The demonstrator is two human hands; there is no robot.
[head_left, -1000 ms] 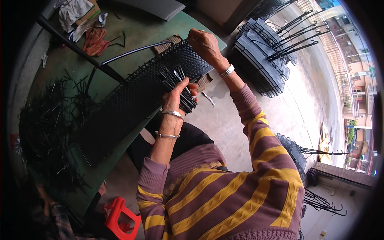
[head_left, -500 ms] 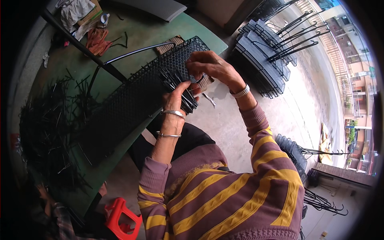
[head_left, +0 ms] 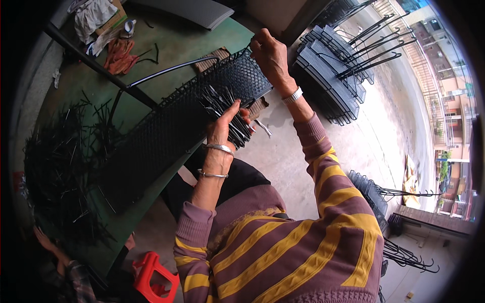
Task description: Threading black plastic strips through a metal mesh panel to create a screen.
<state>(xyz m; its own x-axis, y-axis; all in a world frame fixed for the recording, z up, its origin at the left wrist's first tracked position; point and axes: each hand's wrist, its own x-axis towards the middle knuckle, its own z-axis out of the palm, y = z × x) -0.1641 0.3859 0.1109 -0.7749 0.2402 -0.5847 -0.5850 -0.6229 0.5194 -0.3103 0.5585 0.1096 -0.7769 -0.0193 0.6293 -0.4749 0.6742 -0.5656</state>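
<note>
A long black mesh panel (head_left: 247, 76) with a honeycomb pattern lies slantwise along the green table (head_left: 174, 38), a bent metal tube (head_left: 172, 68) beside it. Over its near edge, my left hand (head_left: 220, 126) is wrapped round a bundle of thin black strips (head_left: 214, 101), which look like cable ties. The strips fan out past the thumb. My right hand (head_left: 271, 58) is raised at the panel's far right end, its fingers curled closed. Whatever those fingers may grip is hidden.
Loose black strips form a big pile (head_left: 55, 161) on the left of the table. Orange gloves (head_left: 118, 55) and a tape roll (head_left: 130, 26) lie farther back. Finished-looking mesh racks (head_left: 328, 70) are stacked at right. A red stool (head_left: 146, 275) and another person's hand (head_left: 46, 240) appear lower left.
My right hand has moved up and away from the left hand to the panel's far end, closing its fingers. The left hand stays nearly in place with the bundle.
</note>
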